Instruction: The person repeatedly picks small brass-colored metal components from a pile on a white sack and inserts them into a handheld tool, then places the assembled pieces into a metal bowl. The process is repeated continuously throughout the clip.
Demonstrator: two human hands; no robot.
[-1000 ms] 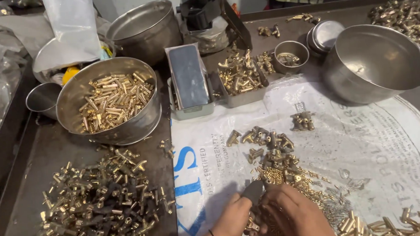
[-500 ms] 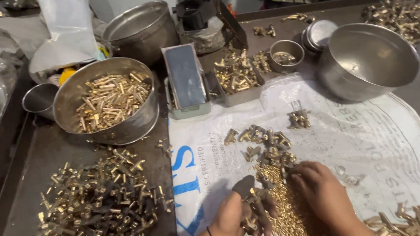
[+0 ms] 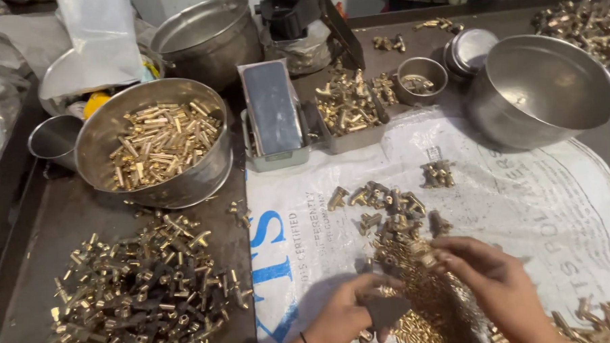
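Left hand [image 3: 340,319] curled in a pinching grip, right hand [image 3: 495,286] (fingers bent) close alongside.

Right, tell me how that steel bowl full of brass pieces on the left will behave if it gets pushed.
The steel bowl is heaped with brass pieces, so it is probably heavy for its size and would slide rather than tip. Its rounded wall looks smooth, likely slippery to hold. The loose pieces inside would probably shift and rattle.

free: bare sack [image 3: 522,204] right of hands | blocked: brass pile [image 3: 401,222] ahead, empty bowl [image 3: 542,89] beyond
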